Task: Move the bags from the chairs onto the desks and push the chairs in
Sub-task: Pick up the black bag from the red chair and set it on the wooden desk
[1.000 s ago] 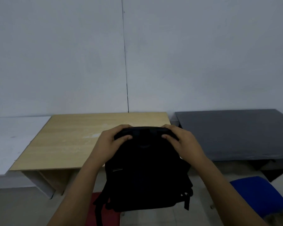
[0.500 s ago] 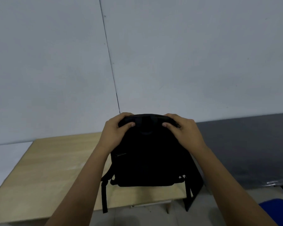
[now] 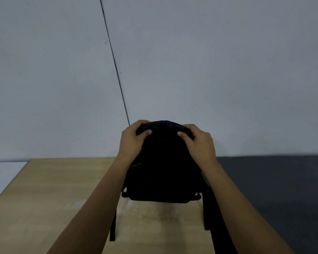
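wall [image 3: 209, 61], big and pale, right behind. under it, wooden desk [image 3: 53, 198] in the middle, dark desk [image 3: 273, 189] just beside on the right, bit of a white desk [image 3: 6, 173] on the left. no chairs in view here.

black bag [image 3: 163, 171] upright over the far right part of the wooden desk, bottom right at the top or just above it; cannot tell if touching. long straps [image 3: 112, 230] hanging down toward the near edge, one on each side.

left hand [image 3: 133, 142] and right hand [image 3: 198, 143] both clamped on the top of the bag, one at each corner. fingers curled over the far side, thumbs [image 3: 147, 132] pressed on the near side, pinching the top edge between them.

best way from here, at a guess: lower slow till the bottom sits flat. keep well back from the edge and away from the gap by the dark desk. hold the top a little so no tipping. let go only when steady. tuck the straps up onto the desk, so no snag on the chair at push-in time.
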